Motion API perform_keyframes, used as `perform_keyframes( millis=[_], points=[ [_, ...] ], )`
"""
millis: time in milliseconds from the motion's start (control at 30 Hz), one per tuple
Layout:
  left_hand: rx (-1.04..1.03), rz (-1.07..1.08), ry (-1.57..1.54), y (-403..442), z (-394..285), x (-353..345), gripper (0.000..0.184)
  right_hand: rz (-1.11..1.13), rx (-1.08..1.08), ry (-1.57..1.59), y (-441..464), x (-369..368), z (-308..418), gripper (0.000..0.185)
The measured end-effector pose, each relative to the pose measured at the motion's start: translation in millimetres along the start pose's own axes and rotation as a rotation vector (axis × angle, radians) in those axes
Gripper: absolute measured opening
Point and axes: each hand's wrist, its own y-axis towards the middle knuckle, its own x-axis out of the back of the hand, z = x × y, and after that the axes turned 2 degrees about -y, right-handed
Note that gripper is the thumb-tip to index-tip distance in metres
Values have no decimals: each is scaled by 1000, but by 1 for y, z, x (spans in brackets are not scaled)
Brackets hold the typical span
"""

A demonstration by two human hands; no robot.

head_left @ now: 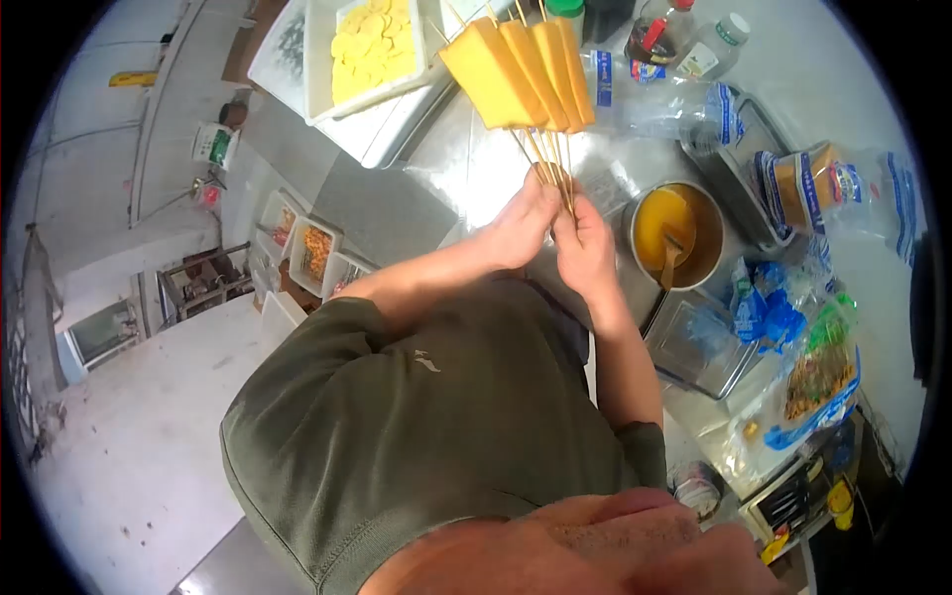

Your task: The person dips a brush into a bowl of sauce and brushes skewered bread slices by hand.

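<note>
My left hand (526,223) and my right hand (585,243) are close together, with fingers closed around the lower ends of a bunch of wooden skewers (543,159). Several flat, orange-yellow slabs (496,74) are threaded on these skewers and fan out above my hands; I cannot tell what food they are. To the right of my right hand stands a metal pot (720,243) of yellow liquid (659,223). A brush with a wooden handle (669,263) rests in it.
Yellow slices (372,45) fill a white tub (319,59) at upper left. Bottles (714,48), plastic packaging (654,104) and a dark tray (739,159) lie at right. Blue plastic bags (769,307) and a bag of skewers (818,382) sit below. Food containers (315,253) stand left.
</note>
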Motion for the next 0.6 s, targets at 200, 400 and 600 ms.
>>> perform_keyframes(
  millis=[200,400,600],
  points=[
    [-272,98,189,46,-12,-20,37,22,-57,83,1,73,-12,15],
    [-152,-510,820,212,-17,52,37,-298,-222,414,-20,153,4,9],
    [411,-548,1060,360,-12,98,55,-507,-9,115,-49,237,-36,21]
  ],
)
